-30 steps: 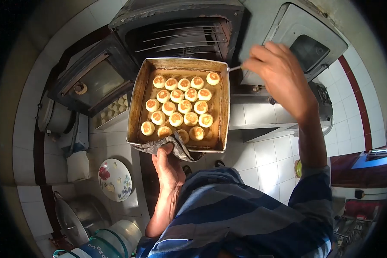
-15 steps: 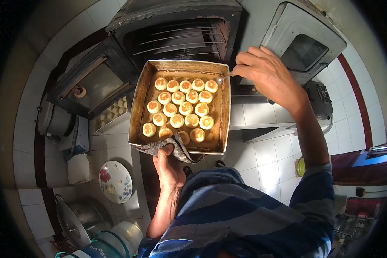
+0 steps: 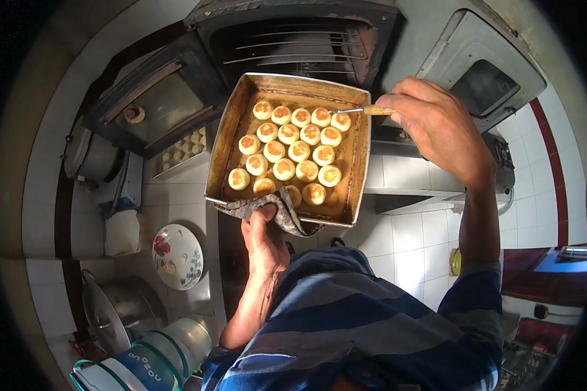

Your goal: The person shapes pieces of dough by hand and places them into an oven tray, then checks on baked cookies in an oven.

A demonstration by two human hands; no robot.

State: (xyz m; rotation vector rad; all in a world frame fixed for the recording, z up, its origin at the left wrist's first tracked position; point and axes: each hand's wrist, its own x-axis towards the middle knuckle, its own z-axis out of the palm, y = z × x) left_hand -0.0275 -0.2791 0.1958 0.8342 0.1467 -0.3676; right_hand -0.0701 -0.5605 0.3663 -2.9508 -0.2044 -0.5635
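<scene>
A square metal tray (image 3: 362, 173) holds rows of small round buns (image 3: 299, 151) with browned tops. My left hand (image 3: 264, 244) grips its near edge through a dark patterned cloth (image 3: 297, 218). In my right hand (image 3: 430, 117) is a utensil with a wooden handle (image 3: 377, 110); its thin metal end reaches over the tray's far right corner, close to the top row of buns. Just beyond the tray is an open oven (image 3: 293, 49) with wire racks inside.
The open glass oven door (image 3: 166, 98) stands at the left, above a second tray of pale pieces (image 3: 188, 148). A floral plate (image 3: 177, 257), a large pot (image 3: 120, 309) and a bucket (image 3: 147, 365) are lower left. Another oven door (image 3: 482, 81) is upper right.
The tray and both hands have shifted right and slightly up in view. My right hand has turned, bringing the wooden handle into sight and the utensil's metal end farther over the buns.
</scene>
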